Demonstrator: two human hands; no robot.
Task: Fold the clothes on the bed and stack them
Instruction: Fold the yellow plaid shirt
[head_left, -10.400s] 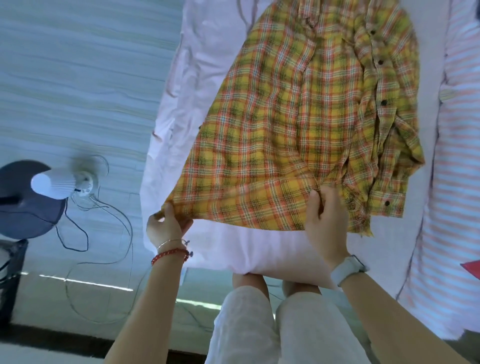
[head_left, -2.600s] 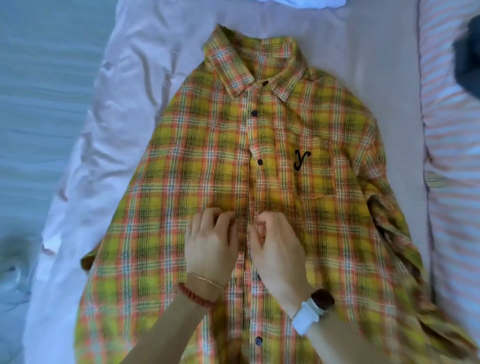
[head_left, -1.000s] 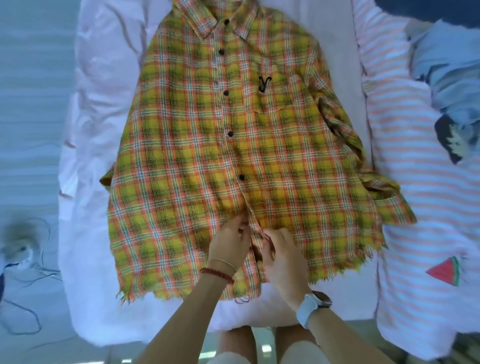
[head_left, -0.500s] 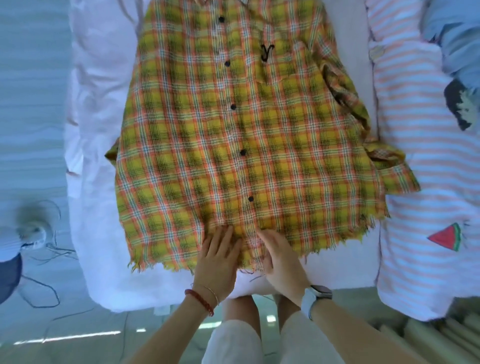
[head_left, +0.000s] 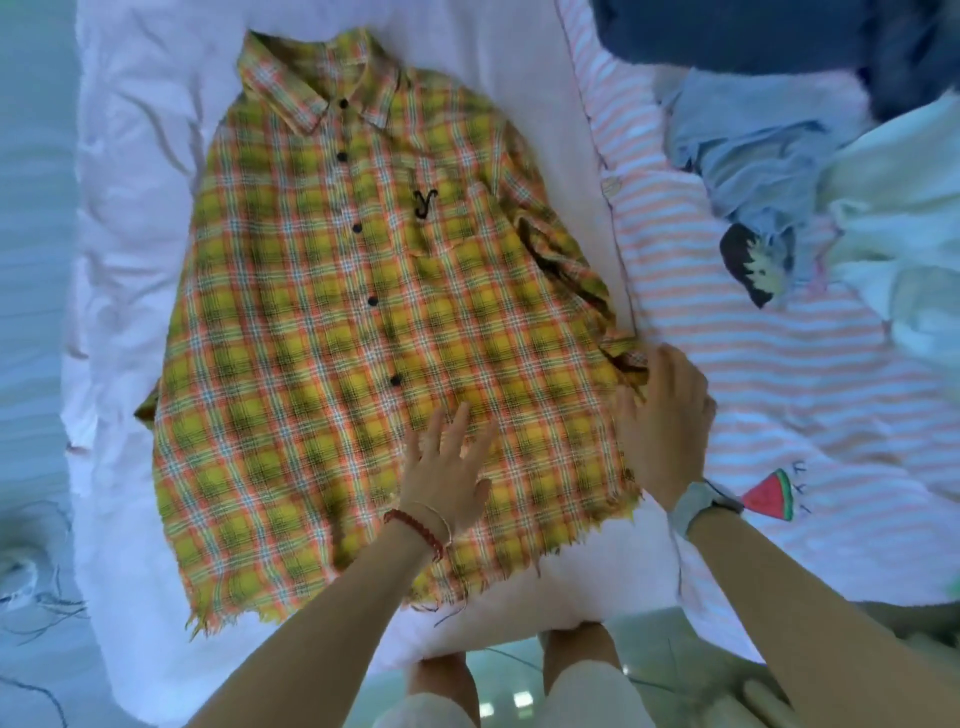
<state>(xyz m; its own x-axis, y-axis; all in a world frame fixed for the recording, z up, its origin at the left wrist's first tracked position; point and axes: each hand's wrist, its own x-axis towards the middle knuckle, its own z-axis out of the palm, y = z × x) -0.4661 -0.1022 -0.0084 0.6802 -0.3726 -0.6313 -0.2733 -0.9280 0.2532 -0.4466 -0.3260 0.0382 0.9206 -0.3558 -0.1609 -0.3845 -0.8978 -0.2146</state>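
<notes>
crowding the plaid shirt (head_left: 332, 322), a striped blanket (head_left: 753, 364).

Your right hand (head_left: 662, 415) covers the cuff of the plaid shirt (head_left: 363, 322), so you cannot tell whether its fingers grip cloth. Beyond that hand, the dark garment (head_left: 753, 31) runs off the top edge. The shirt's far-side sleeve, left of your left hand (head_left: 447, 467), lies tucked underneath.

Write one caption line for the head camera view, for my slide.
Left hand flat on a buttoned yellow plaid shirt spread on the bed, right hand at the sleeve cuff.
</notes>
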